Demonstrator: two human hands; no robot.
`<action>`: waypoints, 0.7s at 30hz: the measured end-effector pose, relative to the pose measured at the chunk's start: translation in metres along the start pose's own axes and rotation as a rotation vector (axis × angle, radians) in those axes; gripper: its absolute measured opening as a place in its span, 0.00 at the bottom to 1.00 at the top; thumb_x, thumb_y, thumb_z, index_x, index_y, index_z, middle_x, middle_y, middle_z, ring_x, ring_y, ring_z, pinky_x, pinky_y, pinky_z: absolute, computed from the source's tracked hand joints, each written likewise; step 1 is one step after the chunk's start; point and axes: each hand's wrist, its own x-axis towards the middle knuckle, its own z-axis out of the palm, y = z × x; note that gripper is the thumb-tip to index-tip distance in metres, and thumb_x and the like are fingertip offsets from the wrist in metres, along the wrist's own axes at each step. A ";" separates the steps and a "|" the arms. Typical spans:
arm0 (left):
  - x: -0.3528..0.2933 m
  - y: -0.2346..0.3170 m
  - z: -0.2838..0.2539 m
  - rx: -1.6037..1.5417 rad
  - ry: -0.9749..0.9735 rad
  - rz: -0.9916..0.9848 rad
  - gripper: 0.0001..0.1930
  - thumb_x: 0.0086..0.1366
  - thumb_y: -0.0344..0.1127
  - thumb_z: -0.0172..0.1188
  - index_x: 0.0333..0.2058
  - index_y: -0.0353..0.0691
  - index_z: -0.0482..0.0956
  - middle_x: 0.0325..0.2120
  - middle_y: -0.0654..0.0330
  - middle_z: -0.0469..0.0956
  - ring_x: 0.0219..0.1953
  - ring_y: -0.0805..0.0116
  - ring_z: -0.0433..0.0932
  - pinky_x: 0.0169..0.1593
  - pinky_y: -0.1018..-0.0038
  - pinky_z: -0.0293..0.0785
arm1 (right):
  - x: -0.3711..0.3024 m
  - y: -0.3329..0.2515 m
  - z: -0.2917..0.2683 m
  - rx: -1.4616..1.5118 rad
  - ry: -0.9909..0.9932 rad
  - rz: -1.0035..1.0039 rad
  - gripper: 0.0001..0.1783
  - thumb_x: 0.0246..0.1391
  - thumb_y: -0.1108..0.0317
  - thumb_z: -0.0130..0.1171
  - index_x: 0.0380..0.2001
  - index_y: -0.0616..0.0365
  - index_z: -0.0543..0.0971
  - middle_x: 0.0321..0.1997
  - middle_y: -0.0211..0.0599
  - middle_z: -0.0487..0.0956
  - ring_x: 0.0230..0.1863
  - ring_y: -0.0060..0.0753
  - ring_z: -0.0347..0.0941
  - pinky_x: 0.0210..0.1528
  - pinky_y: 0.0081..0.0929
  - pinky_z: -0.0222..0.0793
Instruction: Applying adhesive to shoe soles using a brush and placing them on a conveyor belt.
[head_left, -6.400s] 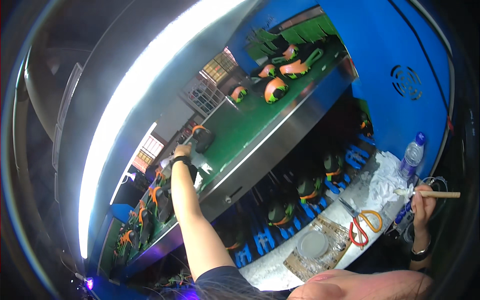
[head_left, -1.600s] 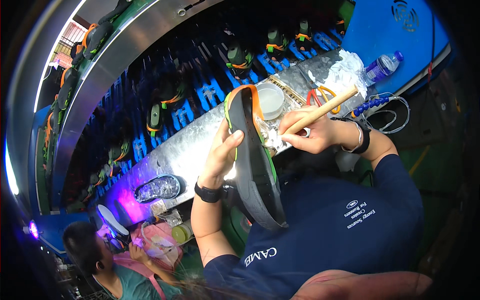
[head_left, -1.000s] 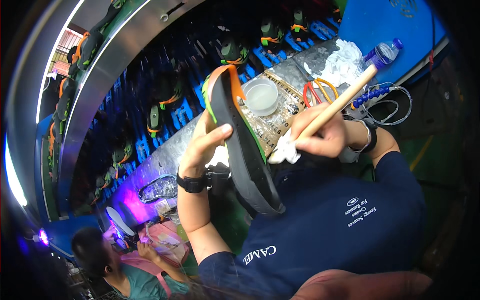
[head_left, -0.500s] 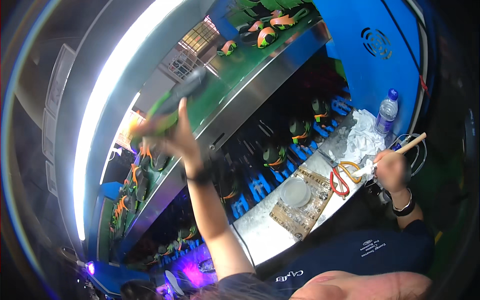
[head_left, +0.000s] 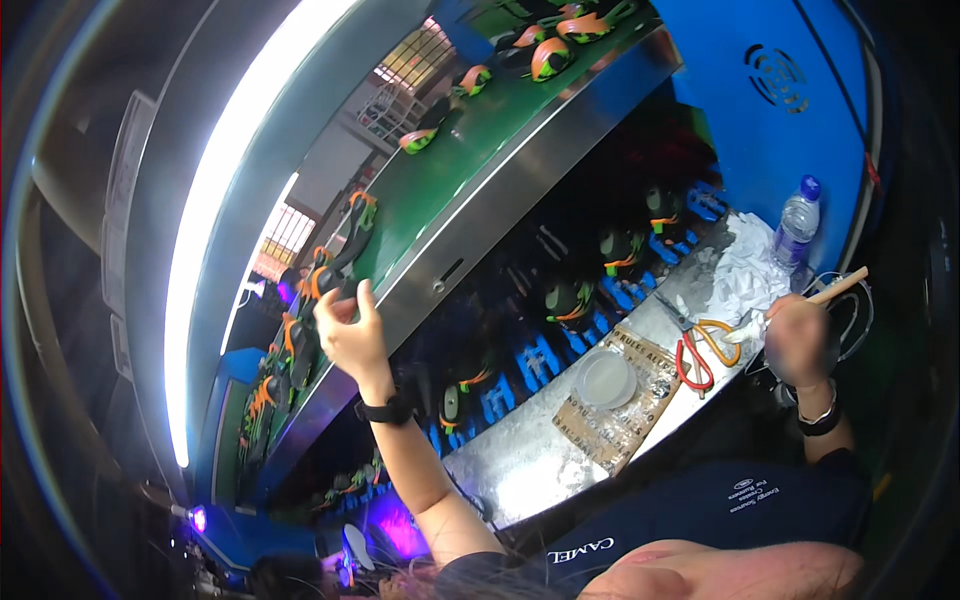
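Note:
My left hand (head_left: pixel 350 335) is raised at the near edge of a green conveyor belt (head_left: pixel 440 185), thumb and fingers apart with nothing in them. Just beyond it on the belt lies a dark shoe sole (head_left: pixel 358 225) with orange and green parts. More soles lie farther along, among them an orange and green sole (head_left: pixel 420 138). At the right, my right hand (head_left: pixel 797 340) is closed round a pale wooden stick (head_left: pixel 840 285). Its lower end is hidden; white paper or cloth (head_left: pixel 745 328) shows beside the fingers.
On the metal ledge stand a clear tub (head_left: pixel 606 379) on taped cardboard (head_left: pixel 625 425), red and yellow-handled pliers (head_left: pixel 700 350), crumpled white paper (head_left: pixel 745 270) and a water bottle (head_left: pixel 797 225). Below the belt, shoes (head_left: pixel 570 300) sit on blue holders (head_left: pixel 540 360). A bright lamp (head_left: pixel 230 180) arches overhead.
My left hand has let go of the shoe sole, which now lies on the belt, and has drawn back slightly toward me. My right hand still holds the stick; the view has shifted a little.

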 end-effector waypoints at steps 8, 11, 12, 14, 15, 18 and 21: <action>0.028 -0.081 0.023 0.409 -0.328 -0.522 0.54 0.32 0.72 0.53 0.45 0.26 0.55 0.40 0.39 0.67 0.45 0.48 0.67 0.51 0.45 0.47 | -0.003 -0.001 0.021 0.028 -0.070 0.017 0.07 0.44 0.69 0.48 0.25 0.63 0.68 0.12 0.25 0.62 0.11 0.10 0.53 0.12 0.08 0.46; 0.045 -0.088 0.033 0.302 -0.280 -0.548 0.50 0.33 0.67 0.57 0.44 0.25 0.58 0.40 0.41 0.68 0.44 0.50 0.68 0.49 0.59 0.60 | -0.003 -0.002 0.028 0.005 -0.094 -0.014 0.07 0.44 0.69 0.48 0.25 0.63 0.68 0.12 0.25 0.62 0.11 0.10 0.53 0.13 0.09 0.46; 0.049 -0.089 0.030 0.297 -0.257 -0.528 0.46 0.34 0.64 0.59 0.41 0.25 0.62 0.39 0.40 0.68 0.43 0.51 0.69 0.46 0.66 0.64 | -0.004 -0.002 0.030 0.004 -0.095 -0.010 0.08 0.45 0.69 0.48 0.25 0.63 0.68 0.12 0.25 0.62 0.12 0.10 0.53 0.13 0.09 0.46; 0.058 -0.091 0.012 0.178 -0.204 -0.531 0.41 0.36 0.60 0.59 0.37 0.25 0.66 0.37 0.39 0.69 0.41 0.50 0.70 0.46 0.66 0.65 | -0.004 -0.003 0.031 -0.019 -0.097 -0.011 0.08 0.45 0.69 0.48 0.25 0.63 0.68 0.12 0.25 0.62 0.12 0.10 0.53 0.13 0.09 0.46; 0.061 -0.092 -0.003 0.116 -0.165 -0.526 0.40 0.36 0.59 0.60 0.36 0.25 0.66 0.36 0.40 0.70 0.39 0.51 0.71 0.45 0.66 0.65 | -0.004 -0.004 0.031 -0.004 -0.119 -0.019 0.07 0.45 0.69 0.48 0.25 0.64 0.68 0.12 0.25 0.62 0.12 0.10 0.53 0.13 0.09 0.46; 0.065 -0.088 -0.052 -0.166 0.162 -0.453 0.38 0.42 0.50 0.60 0.41 0.21 0.59 0.34 0.42 0.70 0.35 0.57 0.73 0.42 0.70 0.68 | -0.002 -0.003 0.029 0.000 -0.097 0.020 0.07 0.45 0.70 0.48 0.25 0.64 0.68 0.11 0.25 0.62 0.12 0.10 0.53 0.13 0.09 0.47; 0.058 -0.085 -0.077 -0.577 0.373 -0.309 0.41 0.47 0.46 0.60 0.47 0.19 0.49 0.38 0.40 0.67 0.39 0.62 0.71 0.43 0.74 0.67 | 0.000 0.000 0.033 -0.051 -0.099 0.036 0.07 0.45 0.70 0.47 0.25 0.64 0.68 0.12 0.26 0.62 0.12 0.10 0.53 0.13 0.09 0.47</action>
